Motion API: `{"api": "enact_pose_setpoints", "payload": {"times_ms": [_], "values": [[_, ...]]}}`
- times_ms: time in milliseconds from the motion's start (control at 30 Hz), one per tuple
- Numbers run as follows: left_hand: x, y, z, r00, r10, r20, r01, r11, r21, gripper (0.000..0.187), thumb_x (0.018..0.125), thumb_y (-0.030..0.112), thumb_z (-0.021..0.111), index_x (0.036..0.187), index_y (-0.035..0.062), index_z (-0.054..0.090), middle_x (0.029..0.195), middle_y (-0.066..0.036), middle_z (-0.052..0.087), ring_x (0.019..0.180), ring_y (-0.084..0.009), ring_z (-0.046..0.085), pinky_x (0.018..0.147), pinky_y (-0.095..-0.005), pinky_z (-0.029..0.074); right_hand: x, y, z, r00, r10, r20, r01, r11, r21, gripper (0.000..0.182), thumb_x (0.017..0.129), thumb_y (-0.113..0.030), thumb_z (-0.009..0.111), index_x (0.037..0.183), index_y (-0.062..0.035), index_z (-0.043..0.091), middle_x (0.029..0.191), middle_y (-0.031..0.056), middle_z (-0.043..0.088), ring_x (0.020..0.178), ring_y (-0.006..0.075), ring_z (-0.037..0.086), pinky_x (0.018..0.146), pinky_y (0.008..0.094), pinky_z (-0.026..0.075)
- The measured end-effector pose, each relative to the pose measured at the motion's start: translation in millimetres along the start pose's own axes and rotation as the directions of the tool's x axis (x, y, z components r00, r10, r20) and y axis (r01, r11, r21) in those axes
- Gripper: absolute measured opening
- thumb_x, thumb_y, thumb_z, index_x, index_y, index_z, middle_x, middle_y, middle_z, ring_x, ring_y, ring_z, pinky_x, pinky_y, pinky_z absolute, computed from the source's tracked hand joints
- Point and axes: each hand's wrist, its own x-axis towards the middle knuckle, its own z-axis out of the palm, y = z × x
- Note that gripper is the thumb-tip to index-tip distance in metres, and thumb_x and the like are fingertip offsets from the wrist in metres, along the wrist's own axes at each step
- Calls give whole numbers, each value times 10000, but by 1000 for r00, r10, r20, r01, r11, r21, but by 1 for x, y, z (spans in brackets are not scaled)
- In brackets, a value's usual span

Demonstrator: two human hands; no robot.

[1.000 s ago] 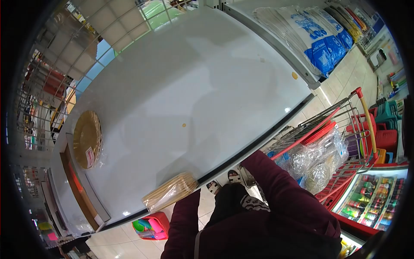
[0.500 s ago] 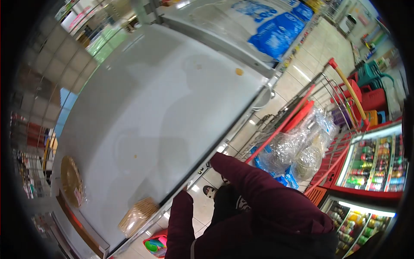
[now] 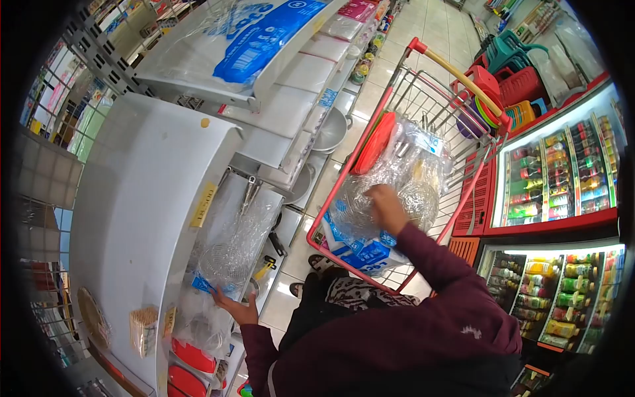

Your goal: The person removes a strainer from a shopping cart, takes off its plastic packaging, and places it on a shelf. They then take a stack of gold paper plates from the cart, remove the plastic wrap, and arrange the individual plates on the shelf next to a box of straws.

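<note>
A wire mesh strainer (image 3: 228, 261) in clear plastic wrap lies on the lower shelf, handle pointing away from me. My left hand (image 3: 239, 307) is at the near end of its wrapping, thumb raised and fingers stretched apart. Inside the shopping cart (image 3: 312, 231) lie more plastic-wrapped strainers (image 3: 423, 195), bunched together. My right hand (image 3: 389, 210) reaches over them with fingers curled down onto the shiny wrapping of one. Beside them in the cart are a red-orange plastic item (image 3: 376, 142) and a blue-and-white plastic pack (image 3: 367, 255).
To the left, the white upper shelf (image 3: 142, 178) holds a bundle of wooden sticks (image 3: 143, 331) and a woven round item (image 3: 92, 316). Pots (image 3: 331, 132) sit lower down. Drink fridges (image 3: 555, 172) line the right, near stacked plastic stools (image 3: 509, 59).
My view has shifted, showing the lower shelf and more of the cart. My left hand has come into sight by the shelf's strainer; my right hand has moved over the cart.
</note>
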Motion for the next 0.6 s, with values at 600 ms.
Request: {"api": "enact_pose_setpoints", "payload": {"times_ms": [600], "values": [[19, 119, -3, 949, 165, 268, -67, 938, -341, 543, 684, 36, 622, 1163, -7, 372, 1162, -180, 434, 1099, -284, 415, 922, -367, 320, -6, 97, -76, 727, 1, 687, 271, 918, -289, 82, 680, -220, 529, 711, -164, 580, 763, -23, 539, 849, 202, 486, 654, 414, 386]]}}
